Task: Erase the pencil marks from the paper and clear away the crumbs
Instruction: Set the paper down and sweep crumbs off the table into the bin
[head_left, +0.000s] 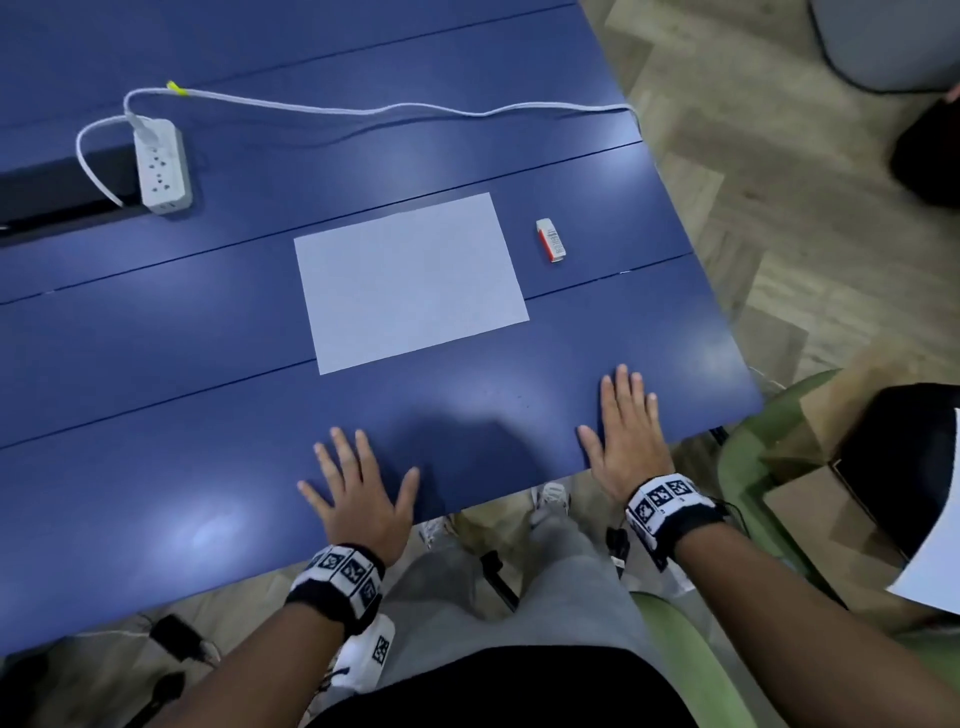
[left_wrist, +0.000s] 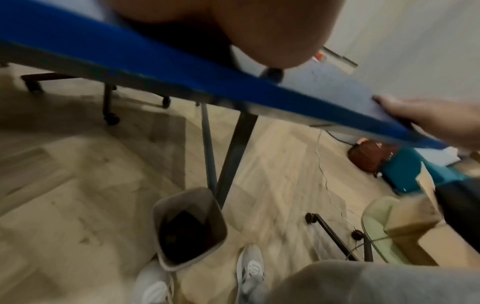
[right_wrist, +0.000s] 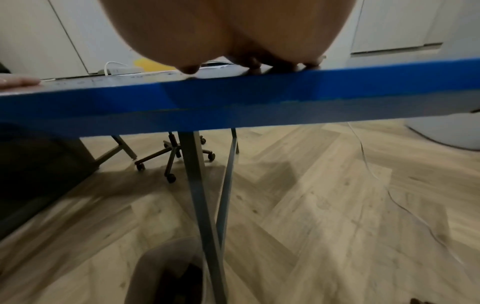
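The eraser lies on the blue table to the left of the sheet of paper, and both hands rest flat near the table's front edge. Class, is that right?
Not quite. The eraser lies to the right of the sheet of paper, not the left, as the head view shows. The rest holds: it is on the blue table, and the left hand and right hand rest flat near the front edge.

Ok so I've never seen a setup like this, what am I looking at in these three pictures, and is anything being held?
No machine here: a person wears three cameras. The head view looks down at both hands; each wrist view looks along a palm, past the table edge to the floor. The left hand and right hand lie flat, fingers straight, on the blue table, holding nothing. On it lie a sheet of paper, an eraser to its right, and a power strip with a white cable. A bin stands underneath.
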